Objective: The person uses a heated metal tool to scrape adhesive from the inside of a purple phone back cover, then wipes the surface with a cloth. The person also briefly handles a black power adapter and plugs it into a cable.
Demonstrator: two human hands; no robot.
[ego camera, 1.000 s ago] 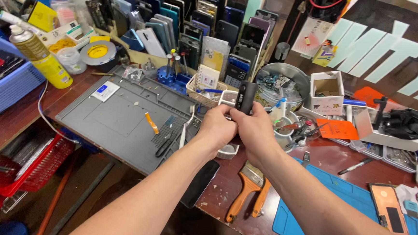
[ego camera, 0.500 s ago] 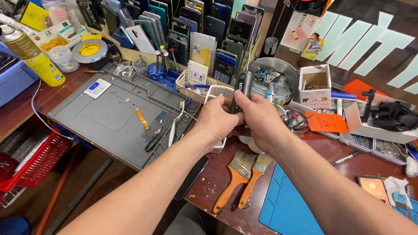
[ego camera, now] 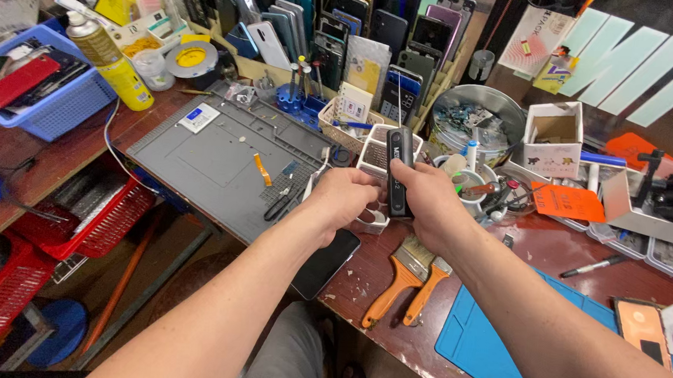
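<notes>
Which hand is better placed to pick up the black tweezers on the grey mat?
Left, probably. The left hand sits beside the black tweezers on the grey work mat; the right hand grips the slim black handheld tool.

Two orange-handled brushes [ego camera: 405, 283], grey work mat [ego camera: 221, 159], blue basket [ego camera: 53, 105], yellow spray can [ego camera: 114, 66].

- The tool [ego camera: 400, 169] between both hands is black with small white marks.
- The work mat [ego camera: 221, 159] at nine o'clock of the hands is plain grey, with a small orange strip [ego camera: 262, 170] on it.
- Two brushes [ego camera: 408, 283] at six o'clock have orange handles and pale bristles.
- The phone [ego camera: 326, 263] at seven o'clock is glossy black.
- The mat [ego camera: 490, 346] at four o'clock is bright blue.
- The spray can [ego camera: 111, 62] at ten o'clock is yellow with a gold top.
- The basket [ego camera: 54, 102] at nine o'clock is light blue; the crates [ego camera: 78, 220] under the table are red.
- The table [ego camera: 392, 294] is dark red-brown.
- The tag [ego camera: 569, 202] at three o'clock is orange.
</notes>
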